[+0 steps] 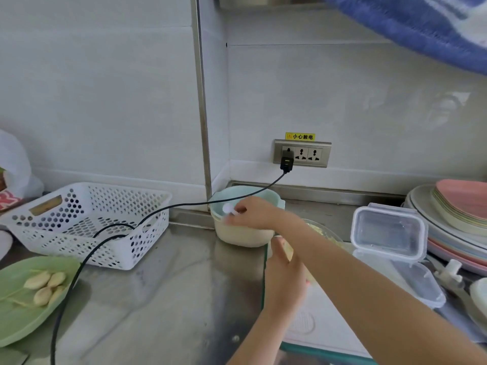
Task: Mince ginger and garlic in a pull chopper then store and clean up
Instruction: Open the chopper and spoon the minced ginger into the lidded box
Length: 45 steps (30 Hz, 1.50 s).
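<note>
1. Across the steel table (163,299) everything lay within arm's reach, which I judge suited a job done standing in one spot; a white board (324,320) with a green edge lay at the near right under the arms.
2. A white basket (87,222) stood at the left by the wall, with a black cord (110,233) running from the wall socket (303,153) across it and off the near edge.
3. A plate stack (448,222) stood at the far right, well apart from the work.
4. A green plate (18,312) at the near left held peeled garlic (46,287), probably kept aside for mincing.
5. A clear box (388,230) stood open just right of the arms, its lid (419,285) lying in front, likely ready to store the mince.
6. The chopper bowl (242,233), mint and cream, stood near the wall corner; a glass bowl (324,233) of what looked like mince lay behind the right forearm.
7. The right hand (253,213) reached over the chopper bowl, fingers pinching a white spoon (230,208), seemingly to scrape it out.
8. The left hand (286,270) was curled round something pale just in front; what it was I could not tell.
</note>
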Each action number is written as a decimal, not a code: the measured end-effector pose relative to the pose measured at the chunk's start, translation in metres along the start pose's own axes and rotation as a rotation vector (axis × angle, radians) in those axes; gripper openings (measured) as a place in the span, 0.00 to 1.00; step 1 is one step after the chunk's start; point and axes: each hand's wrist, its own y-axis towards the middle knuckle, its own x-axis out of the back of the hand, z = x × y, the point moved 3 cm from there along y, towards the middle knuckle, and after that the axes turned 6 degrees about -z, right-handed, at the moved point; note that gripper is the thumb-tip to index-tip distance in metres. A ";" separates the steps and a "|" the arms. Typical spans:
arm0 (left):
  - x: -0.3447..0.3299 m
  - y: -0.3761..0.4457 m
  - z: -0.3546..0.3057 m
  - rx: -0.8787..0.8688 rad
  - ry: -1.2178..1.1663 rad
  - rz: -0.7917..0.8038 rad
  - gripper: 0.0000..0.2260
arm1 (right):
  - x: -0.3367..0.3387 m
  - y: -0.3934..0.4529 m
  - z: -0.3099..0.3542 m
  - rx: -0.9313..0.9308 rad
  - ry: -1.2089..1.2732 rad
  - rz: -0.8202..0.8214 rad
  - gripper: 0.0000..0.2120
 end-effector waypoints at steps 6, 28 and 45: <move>0.001 0.000 -0.001 -0.004 0.014 0.001 0.02 | 0.013 -0.011 -0.001 0.061 0.162 -0.008 0.16; -0.002 -0.006 -0.013 -0.211 -0.229 -0.057 0.24 | 0.039 -0.238 -0.110 -0.199 -0.280 -0.445 0.09; -0.039 -0.009 -0.028 -0.653 -0.101 0.136 0.29 | 0.050 -0.259 -0.126 -0.109 -0.206 -0.414 0.10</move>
